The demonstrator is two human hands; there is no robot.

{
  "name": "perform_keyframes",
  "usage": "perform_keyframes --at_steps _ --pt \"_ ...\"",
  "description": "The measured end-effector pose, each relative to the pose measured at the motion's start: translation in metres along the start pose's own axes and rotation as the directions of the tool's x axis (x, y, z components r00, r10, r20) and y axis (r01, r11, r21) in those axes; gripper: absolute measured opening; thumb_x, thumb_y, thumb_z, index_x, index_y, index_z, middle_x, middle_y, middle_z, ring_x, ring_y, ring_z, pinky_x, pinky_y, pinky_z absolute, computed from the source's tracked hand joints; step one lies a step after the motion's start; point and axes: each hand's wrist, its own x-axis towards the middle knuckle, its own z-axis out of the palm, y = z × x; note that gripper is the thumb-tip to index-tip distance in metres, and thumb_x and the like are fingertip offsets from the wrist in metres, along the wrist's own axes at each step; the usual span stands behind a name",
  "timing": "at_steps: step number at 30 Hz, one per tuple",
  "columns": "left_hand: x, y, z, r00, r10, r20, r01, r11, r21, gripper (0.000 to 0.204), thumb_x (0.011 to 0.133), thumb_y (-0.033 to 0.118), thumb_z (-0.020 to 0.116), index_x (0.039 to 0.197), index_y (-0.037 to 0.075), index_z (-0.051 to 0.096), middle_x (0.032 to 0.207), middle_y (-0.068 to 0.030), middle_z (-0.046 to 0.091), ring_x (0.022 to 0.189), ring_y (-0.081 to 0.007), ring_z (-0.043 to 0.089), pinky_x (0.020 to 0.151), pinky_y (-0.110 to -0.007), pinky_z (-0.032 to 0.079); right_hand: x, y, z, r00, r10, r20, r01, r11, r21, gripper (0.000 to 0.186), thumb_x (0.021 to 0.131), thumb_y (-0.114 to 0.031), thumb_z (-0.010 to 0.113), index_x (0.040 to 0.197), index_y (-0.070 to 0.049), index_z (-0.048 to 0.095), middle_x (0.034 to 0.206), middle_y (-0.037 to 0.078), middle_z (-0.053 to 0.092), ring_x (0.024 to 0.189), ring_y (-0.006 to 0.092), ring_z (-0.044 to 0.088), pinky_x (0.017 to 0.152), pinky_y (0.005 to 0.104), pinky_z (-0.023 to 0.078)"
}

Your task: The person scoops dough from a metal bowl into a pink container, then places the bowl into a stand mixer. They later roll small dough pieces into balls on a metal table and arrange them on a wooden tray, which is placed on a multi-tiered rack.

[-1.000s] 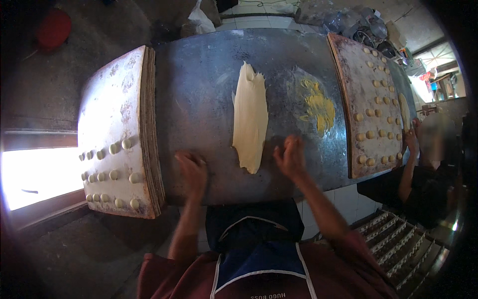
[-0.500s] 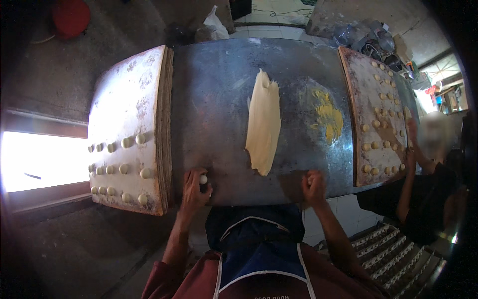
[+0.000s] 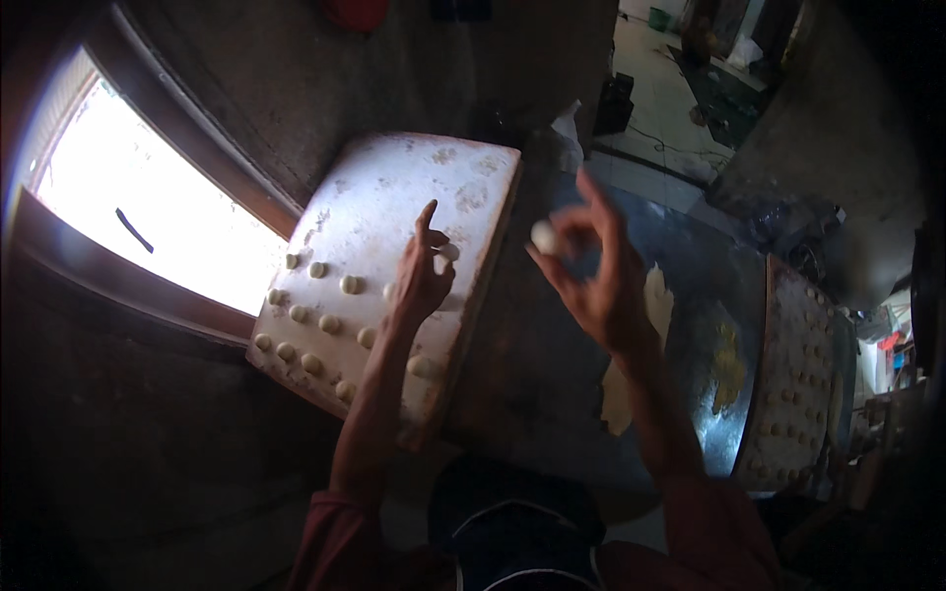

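Note:
Above the left wooden board (image 3: 394, 177), my left hand (image 3: 424, 284) pinches a small pale dough ball (image 3: 448, 253), with one finger stretched up. My right hand (image 3: 603, 271) is raised over the dark metal table (image 3: 532, 364) and holds another dough ball (image 3: 543, 236) between thumb and finger, slightly blurred. Rows of dough balls (image 3: 330, 323) sit on the floured board beneath and left of my left forearm. Partly behind my right hand and forearm lies a long flat slab of dough (image 3: 617, 399).
A yellow smear (image 3: 729, 366) marks the metal table right of the dough slab. At the table's right end stands another board (image 3: 778, 394) with several dough balls. A bright window (image 3: 148, 197) is at the left. A white bag (image 3: 569, 136) is behind the table.
My view has turned left. Both hands have moved from the table's near edge toward the left board. A dough ball now shows in my right hand.

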Motion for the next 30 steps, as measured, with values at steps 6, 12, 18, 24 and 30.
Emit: perform_keyframes --at_steps 6,12,18,24,30 --pt "0.007 -0.013 0.017 0.999 0.009 0.042 -0.018 0.977 0.211 0.107 0.075 -0.004 0.072 0.160 0.004 0.007 0.129 -0.0234 0.062 0.116 -0.0402 0.061 0.098 -0.045 0.050 0.028 0.114 0.150 0.999 0.034 0.037 -0.021 0.950 -0.312 0.093 0.082 -0.019 0.084 0.153 0.004 0.030 0.110 0.013 0.069 0.093 0.0267 0.066 0.082 0.0378 0.051" --pt "-0.095 0.071 0.040 0.981 -0.183 -0.057 0.161 0.949 -0.272 0.043 0.091 -0.002 0.061 0.133 0.001 0.053 0.125 -0.0216 0.062 0.115 -0.0320 0.062 0.096 -0.042 0.050 -0.168 0.082 0.055 0.943 0.291 -0.164 -0.331 0.752 -0.570 0.073 0.097 -0.036 0.063 0.153 0.002 0.035 0.142 0.023 0.051 0.129 0.0394 0.050 0.107 0.0522 0.037" --pt "-0.171 0.127 0.156 0.900 0.151 0.409 -0.052 0.969 -0.243 0.032 0.090 -0.001 0.063 0.121 0.004 0.058 0.120 -0.0173 0.060 0.108 -0.0362 0.060 0.093 -0.048 0.048 -0.287 0.086 -0.078 0.884 0.451 0.121 -0.271 0.707 -0.653 0.070 0.102 -0.031 0.054 0.154 0.006 0.027 0.159 0.029 0.030 0.147 0.0448 0.029 0.120 0.0565 0.023" --pt "-0.194 0.185 0.190 0.776 0.343 0.529 -0.167 0.921 -0.352 0.035 0.090 0.000 0.065 0.124 0.005 0.056 0.128 -0.0154 0.057 0.118 -0.0365 0.056 0.099 -0.049 0.045 -0.373 0.157 -0.232 0.526 0.800 -0.288 -0.642 0.152 -0.751 0.079 0.106 -0.045 0.041 0.159 0.006 0.012 0.165 0.029 0.013 0.154 0.0417 0.013 0.125 0.0519 0.012" --pt "-0.185 0.180 0.206 0.848 -0.060 0.527 0.458 0.584 -0.670 0.048 0.107 0.037 0.043 0.144 0.006 0.046 0.150 -0.0156 0.046 0.143 -0.0323 0.039 0.116 -0.048 0.031 -0.305 0.005 -0.135 0.719 0.695 0.002 -0.630 0.652 0.421 0.089 0.104 -0.061 0.032 0.161 0.002 0.004 0.168 0.025 0.002 0.157 0.0327 0.003 0.125 0.0487 0.001"
